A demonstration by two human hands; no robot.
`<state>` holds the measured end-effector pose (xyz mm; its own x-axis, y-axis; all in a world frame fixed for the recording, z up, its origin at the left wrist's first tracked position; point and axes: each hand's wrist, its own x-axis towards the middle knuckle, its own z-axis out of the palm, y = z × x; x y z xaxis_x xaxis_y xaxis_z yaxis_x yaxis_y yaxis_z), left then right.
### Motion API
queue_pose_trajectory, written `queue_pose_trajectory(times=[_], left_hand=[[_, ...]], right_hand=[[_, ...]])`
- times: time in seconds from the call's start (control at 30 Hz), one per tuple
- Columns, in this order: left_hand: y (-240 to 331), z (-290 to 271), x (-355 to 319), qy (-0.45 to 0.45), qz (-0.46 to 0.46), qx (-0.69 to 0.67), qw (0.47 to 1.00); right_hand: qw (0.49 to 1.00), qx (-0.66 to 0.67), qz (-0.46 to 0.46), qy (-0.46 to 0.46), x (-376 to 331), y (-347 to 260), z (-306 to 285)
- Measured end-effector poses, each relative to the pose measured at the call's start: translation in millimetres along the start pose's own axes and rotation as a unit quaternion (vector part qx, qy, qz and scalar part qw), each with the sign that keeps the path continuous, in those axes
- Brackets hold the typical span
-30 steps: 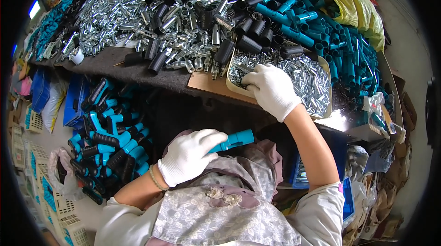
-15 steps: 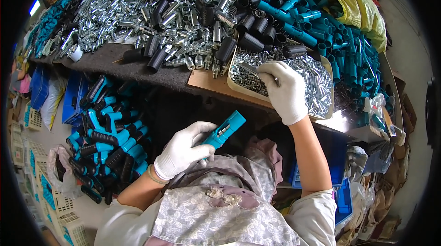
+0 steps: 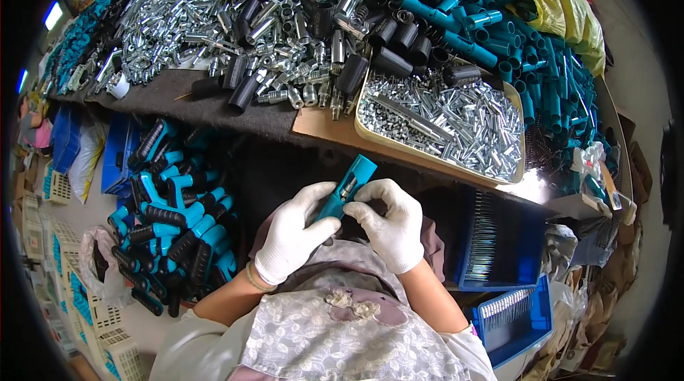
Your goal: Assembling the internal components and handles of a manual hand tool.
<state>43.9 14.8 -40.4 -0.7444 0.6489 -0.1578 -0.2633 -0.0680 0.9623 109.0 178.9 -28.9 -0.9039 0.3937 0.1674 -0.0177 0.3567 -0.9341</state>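
My left hand (image 3: 292,230), in a white glove, is wrapped round a teal plastic tube (image 3: 360,170). The tube tilts up to the right, and a small metal part shows in the slot along its side. Against the tube's right side, by that slot, are the bent thumb and fingers of my right hand (image 3: 390,224), also gloved. Whether a small part sits between those fingertips cannot be seen. Beyond my hands, a cream tray (image 3: 442,155) holds many small metal pins and springs. Metal tweezers (image 3: 412,117) lie across the parts in it.
Piles of silver fittings (image 3: 171,18), black sleeves (image 3: 390,62) and teal tubes (image 3: 456,43) cover the bench. Teal-and-black handles (image 3: 178,217) are heaped at lower left. Blue bins (image 3: 509,267) with metal rods stand at lower right. A yellow bag (image 3: 563,7) lies at far right.
My right hand has left the tray and come down to the tube in my left hand. The tweezers it held now lie in the tray.
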Motion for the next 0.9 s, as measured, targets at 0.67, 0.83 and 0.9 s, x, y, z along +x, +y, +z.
queue_pose_trajectory(times=[0.67, 0.83, 0.9], left_hand=[[6, -6, -6, -0.053, -0.016, -0.027, 0.998], [13, -11, -12, -0.072, -0.114, -0.263, 0.955], [10, -14, -11, -0.032, -0.110, -0.252, 0.961]], right_hand=[[0.969, 0.185, 0.134, -0.093, 11, 3, 9], [0.960, -0.193, -0.138, -0.151, 43, -20, -40], [0.952, -0.251, -0.173, -0.006, 66, -31, -68]])
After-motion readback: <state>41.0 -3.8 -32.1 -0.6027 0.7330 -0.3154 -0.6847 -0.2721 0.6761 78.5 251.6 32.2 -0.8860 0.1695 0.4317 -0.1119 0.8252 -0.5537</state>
